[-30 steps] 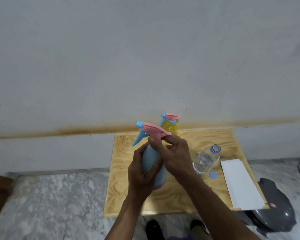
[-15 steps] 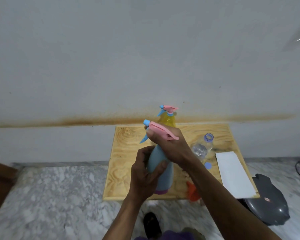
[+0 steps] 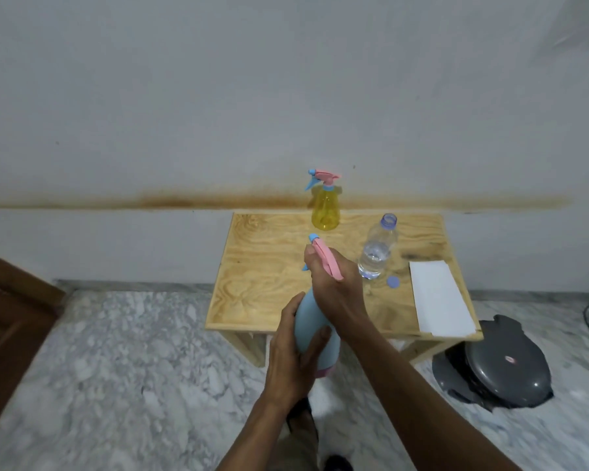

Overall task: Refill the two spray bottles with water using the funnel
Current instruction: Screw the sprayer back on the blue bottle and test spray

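Note:
A light blue spray bottle (image 3: 312, 331) with a pink base is held above the table's front edge. My left hand (image 3: 295, 355) wraps its body from the left. My right hand (image 3: 334, 283) grips its neck, just under the pink spray head (image 3: 325, 260). A yellow spray bottle (image 3: 325, 209) with a pink and blue head stands at the back of the wooden table (image 3: 269, 266). A clear water bottle (image 3: 377, 248) stands uncapped to the right, its blue cap (image 3: 393, 282) lying beside it. The funnel is not visible.
A white sheet of paper (image 3: 439, 299) lies on the table's right side. A dark grey round object (image 3: 504, 367) sits on the marble floor to the right of the table. A brown wooden panel (image 3: 11, 314) stands at the left edge. My feet show below.
The view has pulled back from the table, so both hands and the blue bottle now sit lower and nearer. The orange item glimpsed near the table's front edge is no longer in sight.

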`<action>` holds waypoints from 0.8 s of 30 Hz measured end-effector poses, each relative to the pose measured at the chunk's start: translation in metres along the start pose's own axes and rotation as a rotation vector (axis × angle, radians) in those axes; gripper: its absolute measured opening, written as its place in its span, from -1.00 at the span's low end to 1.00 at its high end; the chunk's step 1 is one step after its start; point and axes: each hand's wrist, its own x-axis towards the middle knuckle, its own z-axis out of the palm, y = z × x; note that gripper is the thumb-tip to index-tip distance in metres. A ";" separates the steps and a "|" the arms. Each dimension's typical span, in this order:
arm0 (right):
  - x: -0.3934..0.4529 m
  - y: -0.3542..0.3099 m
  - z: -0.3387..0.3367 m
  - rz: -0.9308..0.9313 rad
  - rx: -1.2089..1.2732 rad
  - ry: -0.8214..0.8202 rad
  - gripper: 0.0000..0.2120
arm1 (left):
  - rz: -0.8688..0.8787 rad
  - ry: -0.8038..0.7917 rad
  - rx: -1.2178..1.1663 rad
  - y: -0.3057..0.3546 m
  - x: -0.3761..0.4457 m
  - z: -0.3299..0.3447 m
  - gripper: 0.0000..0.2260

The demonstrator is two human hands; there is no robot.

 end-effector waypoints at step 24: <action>-0.055 0.064 0.053 0.260 -0.299 -0.124 -0.40 | -0.235 -0.048 0.093 -0.053 -0.067 -0.040 -0.42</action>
